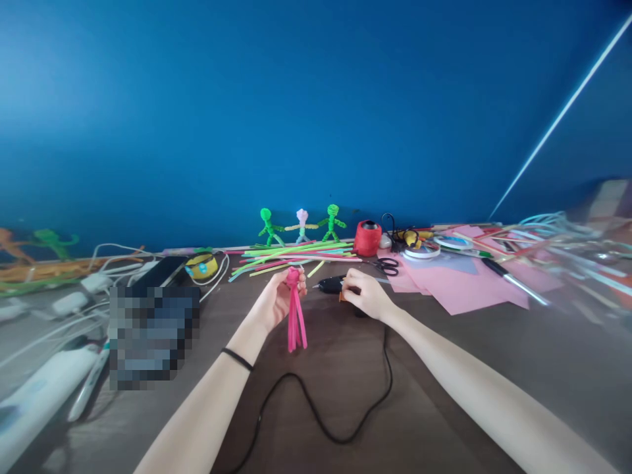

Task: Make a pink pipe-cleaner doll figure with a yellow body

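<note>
My left hand (pixel 279 297) is closed around the top of a pink pipe cleaner figure (pixel 295 313), whose several long strands hang down over the table. To its right, my right hand (pixel 366 293) is closed on a black glue gun (pixel 330 284) that lies low at the table, its nozzle pointing left toward the pink strands but apart from them. An orange part, perhaps the trigger, shows under my right fingers. From the gun a black cord (pixel 320 428) curves across the table toward me.
Behind my hands lies a pile of coloured pipe cleaners (pixel 296 255), with small pipe cleaner figures (pixel 269 227) against the blue wall. Scissors (pixel 385 265), a red roll (pixel 368 238) and pink paper (pixel 464 286) are at right. White cables (pixel 217 280) and a yellow tape roll (pixel 201 266) are at left.
</note>
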### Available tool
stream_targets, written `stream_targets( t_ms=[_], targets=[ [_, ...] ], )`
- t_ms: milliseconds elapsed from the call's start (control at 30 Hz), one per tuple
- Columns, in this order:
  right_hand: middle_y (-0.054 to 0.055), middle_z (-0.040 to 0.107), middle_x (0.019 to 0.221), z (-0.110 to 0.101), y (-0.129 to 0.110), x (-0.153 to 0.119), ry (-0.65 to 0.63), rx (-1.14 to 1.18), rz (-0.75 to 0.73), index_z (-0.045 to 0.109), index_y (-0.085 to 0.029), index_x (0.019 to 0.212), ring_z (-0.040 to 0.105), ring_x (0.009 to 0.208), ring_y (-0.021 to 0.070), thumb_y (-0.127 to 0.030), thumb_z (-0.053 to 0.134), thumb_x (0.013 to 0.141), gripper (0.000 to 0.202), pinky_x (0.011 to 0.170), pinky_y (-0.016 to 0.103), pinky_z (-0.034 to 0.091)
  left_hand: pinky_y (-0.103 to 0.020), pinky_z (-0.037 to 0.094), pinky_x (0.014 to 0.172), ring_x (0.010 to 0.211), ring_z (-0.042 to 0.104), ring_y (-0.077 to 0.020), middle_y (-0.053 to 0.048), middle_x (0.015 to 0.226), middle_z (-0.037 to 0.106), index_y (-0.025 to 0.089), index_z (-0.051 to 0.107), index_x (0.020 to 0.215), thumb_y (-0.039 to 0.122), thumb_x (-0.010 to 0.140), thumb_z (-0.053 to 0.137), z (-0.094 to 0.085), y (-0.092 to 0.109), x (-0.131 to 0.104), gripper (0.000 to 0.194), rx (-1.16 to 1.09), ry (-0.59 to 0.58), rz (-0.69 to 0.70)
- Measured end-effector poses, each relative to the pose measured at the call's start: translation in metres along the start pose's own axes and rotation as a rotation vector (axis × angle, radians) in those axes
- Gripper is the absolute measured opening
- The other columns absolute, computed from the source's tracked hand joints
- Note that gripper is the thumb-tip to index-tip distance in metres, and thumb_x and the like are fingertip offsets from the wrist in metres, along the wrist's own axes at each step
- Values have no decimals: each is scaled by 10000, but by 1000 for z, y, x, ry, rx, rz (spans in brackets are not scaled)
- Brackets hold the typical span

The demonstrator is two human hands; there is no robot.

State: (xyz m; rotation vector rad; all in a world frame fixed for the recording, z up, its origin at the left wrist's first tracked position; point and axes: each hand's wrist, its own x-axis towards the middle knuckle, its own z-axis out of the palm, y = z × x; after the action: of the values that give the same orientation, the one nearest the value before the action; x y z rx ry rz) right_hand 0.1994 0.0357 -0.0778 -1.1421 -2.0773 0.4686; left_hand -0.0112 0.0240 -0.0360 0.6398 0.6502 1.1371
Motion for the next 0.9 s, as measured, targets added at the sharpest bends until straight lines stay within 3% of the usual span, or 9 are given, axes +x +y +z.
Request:
stream_targets(
  t_ms=[233, 600, 767, 900],
  targets=[
    [-8, 467, 661, -7, 15, 2, 193, -64, 156, 518, -177, 547, 469, 615, 121, -178, 468, 699, 160, 585, 230, 323, -228, 478, 571, 534, 529, -94, -38, 636, 554, 78, 605, 723, 169, 770, 455, -6, -16, 6, 181, 37, -25, -75],
    [-1, 500, 630, -6, 15, 1, 299, -154, 153, 516, -185, 578, 486, 595, 132, -205, 449, 728, 165, 557, 226, 335, -207, 464, 590, 526, 512, -77, -29, 619, 525, 86, 598, 695, 145, 737, 481, -17, -23, 13, 137, 55, -45, -102],
    [12, 571, 620, -7, -2, -1, 398, -198, 112, 518, -185, 622, 506, 572, 140, -216, 442, 756, 157, 538, 231, 329, -208, 460, 583, 533, 525, -86, -34, 611, 537, 76, 615, 696, 150, 736, 498, -17, -24, 13, 145, 83, -73, -100],
    [2, 551, 589, 5, -30, -8, 282, -187, -53, 514, -182, 633, 489, 533, 111, -214, 418, 795, 191, 548, 217, 332, -213, 457, 604, 560, 541, -92, -40, 631, 561, 72, 629, 733, 159, 727, 523, -19, -25, 12, 138, 95, -110, -85]
  ],
)
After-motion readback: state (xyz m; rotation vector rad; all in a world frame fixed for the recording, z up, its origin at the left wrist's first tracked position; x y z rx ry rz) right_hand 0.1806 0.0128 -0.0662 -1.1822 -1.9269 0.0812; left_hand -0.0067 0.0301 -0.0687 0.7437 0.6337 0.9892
